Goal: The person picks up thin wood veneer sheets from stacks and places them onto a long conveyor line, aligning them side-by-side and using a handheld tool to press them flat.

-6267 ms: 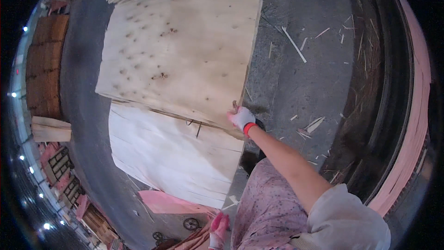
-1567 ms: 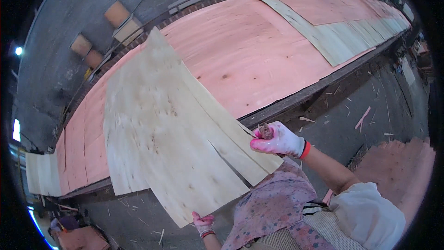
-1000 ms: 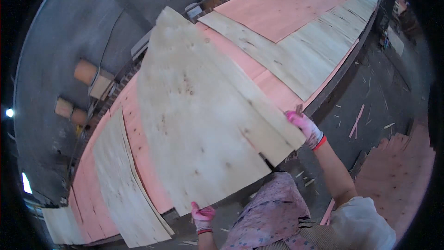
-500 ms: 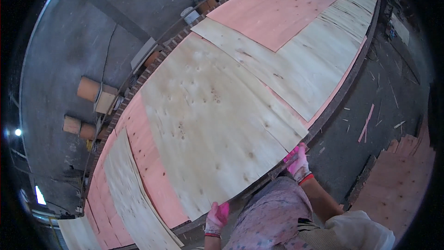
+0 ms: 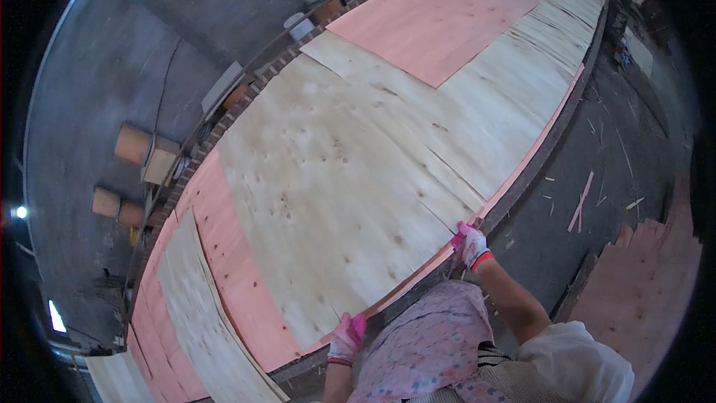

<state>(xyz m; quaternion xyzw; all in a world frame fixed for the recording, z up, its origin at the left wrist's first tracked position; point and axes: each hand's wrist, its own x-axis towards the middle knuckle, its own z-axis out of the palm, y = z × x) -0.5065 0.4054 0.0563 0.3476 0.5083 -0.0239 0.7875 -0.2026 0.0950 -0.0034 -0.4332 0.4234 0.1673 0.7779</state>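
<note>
A large pale wood veneer sheet (image 5: pixel 313 179) with knots lies over pink sheets (image 5: pixel 239 254) on the long table. My left hand (image 5: pixel 345 337), in a white glove with pink fingers, is closed at the sheet's near edge, by its left corner. At the near right corner, beside a short split, my right hand (image 5: pixel 471 245) in a matching glove has its fingers bent onto the edge. Both hands' fingertips are partly hidden. A second pale veneer sheet (image 5: pixel 477 119) lies to the right, its side meeting or slightly overlapped by the first; which, I cannot tell.
A narrower pale veneer strip (image 5: pixel 201 298) lies at the left and hangs past the table's near edge. Another pink sheet (image 5: pixel 447 15) covers the far right. Wood scraps (image 5: pixel 580 201) litter the floor, near a stack of pink sheets (image 5: pixel 634 291). Cardboard rolls (image 5: pixel 134 143) stand beyond the table.
The large veneer sheet has slid away from me and to the right. A pink strip now shows along its near edge, and the gap beside the second sheet has narrowed. My right hand moved with it.
</note>
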